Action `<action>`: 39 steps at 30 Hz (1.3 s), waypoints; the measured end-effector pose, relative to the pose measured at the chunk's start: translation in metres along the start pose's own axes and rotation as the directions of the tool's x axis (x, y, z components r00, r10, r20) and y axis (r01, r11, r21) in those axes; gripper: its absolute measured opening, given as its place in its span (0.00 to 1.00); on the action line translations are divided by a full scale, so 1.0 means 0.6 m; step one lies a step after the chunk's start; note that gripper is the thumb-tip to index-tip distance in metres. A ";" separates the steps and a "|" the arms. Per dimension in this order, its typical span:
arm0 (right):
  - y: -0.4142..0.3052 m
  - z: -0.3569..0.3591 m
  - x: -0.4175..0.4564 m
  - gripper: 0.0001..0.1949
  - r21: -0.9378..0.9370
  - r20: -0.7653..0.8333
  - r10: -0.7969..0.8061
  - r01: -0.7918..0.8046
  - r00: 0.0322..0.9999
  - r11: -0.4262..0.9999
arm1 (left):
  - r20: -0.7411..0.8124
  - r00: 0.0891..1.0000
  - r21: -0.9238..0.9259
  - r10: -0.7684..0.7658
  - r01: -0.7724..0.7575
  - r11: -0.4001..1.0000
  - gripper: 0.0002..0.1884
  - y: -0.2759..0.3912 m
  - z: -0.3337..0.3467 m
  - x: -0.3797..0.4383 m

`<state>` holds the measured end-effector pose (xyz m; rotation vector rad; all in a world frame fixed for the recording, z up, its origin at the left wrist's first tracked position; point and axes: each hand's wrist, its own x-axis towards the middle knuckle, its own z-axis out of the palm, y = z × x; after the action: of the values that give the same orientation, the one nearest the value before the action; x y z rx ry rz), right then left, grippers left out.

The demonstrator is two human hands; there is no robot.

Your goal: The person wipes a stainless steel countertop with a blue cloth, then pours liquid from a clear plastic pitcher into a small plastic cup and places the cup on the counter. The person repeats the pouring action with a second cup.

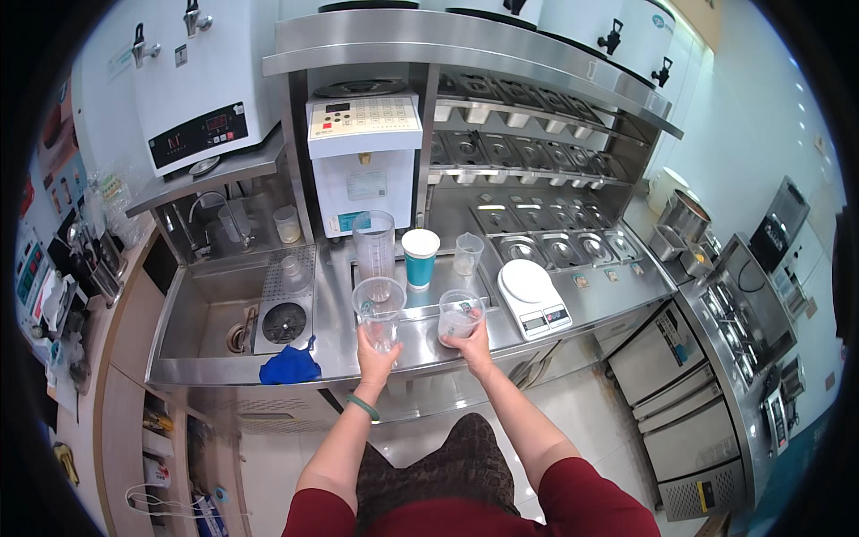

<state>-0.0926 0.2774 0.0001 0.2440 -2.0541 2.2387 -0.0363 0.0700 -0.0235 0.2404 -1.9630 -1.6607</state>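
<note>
My left hand (377, 354) is closed around the lower part of a tall clear plastic cup (379, 302) at the counter's front edge. To its right, my right hand (472, 344) grips a shorter clear plastic cup (459, 314), its thumb and fingers around the side. Both cups have their open mouths facing up. Just behind them stand a large clear measuring jug (374, 241), a teal paper cup with a white rim (421, 262) and a small clear measuring cup (468, 254). A white digital kitchen scale (533, 299) sits right of my right hand.
A blue cloth (290, 364) lies on the counter's front edge at left, beside a sink (208, 315) and a cup rinser (285, 322). Behind the cups stands a white dispenser (362, 161). Lidded steel pans (530, 151) fill the right-hand racks. A steel shelf (463, 50) overhangs them.
</note>
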 end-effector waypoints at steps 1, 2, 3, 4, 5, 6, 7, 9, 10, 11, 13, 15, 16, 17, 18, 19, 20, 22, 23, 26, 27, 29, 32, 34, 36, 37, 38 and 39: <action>-0.012 0.003 -0.004 0.45 0.061 0.005 0.037 -0.037 0.999 0.997 | 0.007 1.000 -0.019 -0.017 0.017 1.000 0.44 -0.003 -0.005 0.001; -0.024 0.006 -0.008 0.44 0.122 0.011 0.072 -0.073 0.997 0.990 | 0.013 0.999 -0.039 -0.034 0.035 0.999 0.44 -0.007 -0.011 0.002; -0.037 0.007 -0.011 0.44 0.180 0.018 0.103 -0.105 0.994 0.978 | 0.022 0.998 -0.062 -0.050 0.052 0.997 0.44 -0.008 -0.010 0.004; -0.049 0.005 -0.014 0.45 0.178 0.010 0.135 -0.134 0.991 0.975 | 0.023 0.998 -0.070 -0.065 0.066 0.995 0.43 -0.004 -0.010 0.003; -0.057 0.002 -0.014 0.45 0.166 0.018 0.125 -0.127 0.992 0.978 | 0.025 0.997 -0.078 -0.079 0.081 0.994 0.42 0.000 -0.008 0.003; -0.064 -0.003 -0.013 0.45 0.152 0.026 0.114 -0.117 0.993 0.981 | 0.031 0.996 -0.069 -0.079 0.081 0.994 0.42 0.002 -0.007 0.004; -0.070 -0.009 -0.010 0.45 0.138 0.035 0.103 -0.107 0.994 0.985 | 0.036 0.996 -0.060 -0.078 0.080 0.995 0.41 0.004 -0.003 0.005; -0.094 -0.014 -0.004 0.46 0.140 0.091 0.099 -0.111 0.991 0.984 | 0.054 0.996 -0.104 -0.065 0.071 0.992 0.39 0.005 0.001 0.006; -0.115 -0.007 -0.009 0.46 0.155 0.120 0.122 -0.140 0.985 0.978 | 0.071 0.995 -0.116 -0.067 0.075 0.990 0.39 -0.002 -0.007 0.007; -0.127 -0.002 -0.008 0.47 0.170 0.150 0.145 -0.170 0.978 0.971 | 0.087 0.994 -0.129 -0.069 0.080 0.988 0.39 -0.008 -0.013 0.009; -0.134 -0.002 0.002 0.48 0.148 0.175 0.053 -0.079 0.983 0.986 | 0.109 0.993 -0.176 -0.034 0.053 0.983 0.41 -0.007 -0.011 0.007; -0.155 -0.007 0.008 0.49 0.092 0.215 0.029 -0.050 0.976 0.994 | 0.102 0.995 -0.242 0.010 0.016 0.970 0.42 0.001 -0.005 0.005; -0.167 -0.007 0.011 0.49 0.070 0.228 0.024 -0.041 0.973 0.997 | 0.106 0.994 -0.235 0.000 0.025 0.972 0.42 0.000 -0.005 0.006; -0.177 -0.006 0.012 0.49 0.052 0.249 0.027 -0.041 0.968 0.998 | 0.104 0.994 -0.220 -0.018 0.041 0.975 0.42 -0.003 -0.007 0.005; -0.190 -0.009 0.010 0.49 0.066 0.269 0.046 -0.066 0.962 0.996 | 0.140 0.988 -0.202 -0.060 0.088 0.975 0.41 0.002 -0.006 0.001; -0.207 -0.007 0.008 0.49 0.081 0.291 0.058 -0.085 0.955 0.993 | 0.173 0.980 -0.186 -0.098 0.130 0.974 0.41 0.012 -0.008 0.000; -0.223 -0.008 0.007 0.48 0.048 0.300 0.048 -0.065 0.953 0.997 | 0.173 0.983 -0.181 -0.064 0.096 0.979 0.40 0.019 -0.003 -0.001; -0.260 0.003 0.006 0.48 0.010 0.353 0.026 -0.031 0.935 0.999 | 0.152 0.988 -0.157 -0.022 0.046 0.986 0.40 0.015 -0.009 0.001; -0.274 0.010 0.005 0.47 -0.015 0.377 0.043 -0.041 0.925 0.999 | 0.137 0.990 -0.140 -0.020 0.039 0.989 0.40 0.011 -0.013 0.000; -0.300 0.016 0.015 0.48 -0.113 0.417 0.054 -0.007 0.907 0.994 | 0.116 0.993 -0.139 -0.008 0.024 0.990 0.39 0.006 -0.008 0.001; -0.303 0.014 0.020 0.47 -0.151 0.420 0.053 0.012 0.906 0.988 | 0.116 0.993 -0.140 -0.006 0.023 0.990 0.39 0.008 -0.007 0.001; -0.311 0.014 0.030 0.47 -0.234 0.435 0.059 0.050 0.899 0.971 | 0.119 0.993 -0.116 -0.017 0.031 0.993 0.39 0.012 -0.005 0.001; -0.321 0.017 0.040 0.43 -0.360 0.451 0.063 0.117 0.890 0.926 | 0.176 0.982 -0.102 -0.062 0.081 0.991 0.41 0.026 -0.005 0.001; -0.328 0.027 0.046 0.42 -0.430 0.469 0.091 0.137 0.879 0.892 | 0.185 0.980 -0.088 -0.074 0.092 0.992 0.43 0.024 -0.008 0.001; -0.329 0.032 0.055 0.41 -0.513 0.481 0.084 0.202 0.873 0.834 | 0.165 0.985 -0.069 -0.059 0.072 0.995 0.43 0.022 -0.007 0.000; -0.327 0.034 0.061 0.41 -0.558 0.487 0.064 0.254 0.871 0.790 | 0.164 0.985 -0.081 -0.059 0.073 0.994 0.42 0.022 -0.006 0.000; -0.328 0.035 0.066 0.40 -0.600 0.494 0.044 0.304 0.868 0.740 | 0.162 0.985 -0.092 -0.058 0.074 0.993 0.42 0.022 -0.004 0.000; -0.329 0.038 0.070 0.40 -0.622 0.500 0.047 0.321 0.865 0.715 | 0.161 0.985 -0.100 -0.058 0.075 0.992 0.42 0.021 -0.004 0.000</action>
<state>-0.0980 0.2704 0.2030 0.9287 -2.8279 1.2312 -0.0321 0.0707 -0.0112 0.1396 -1.9916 -1.8722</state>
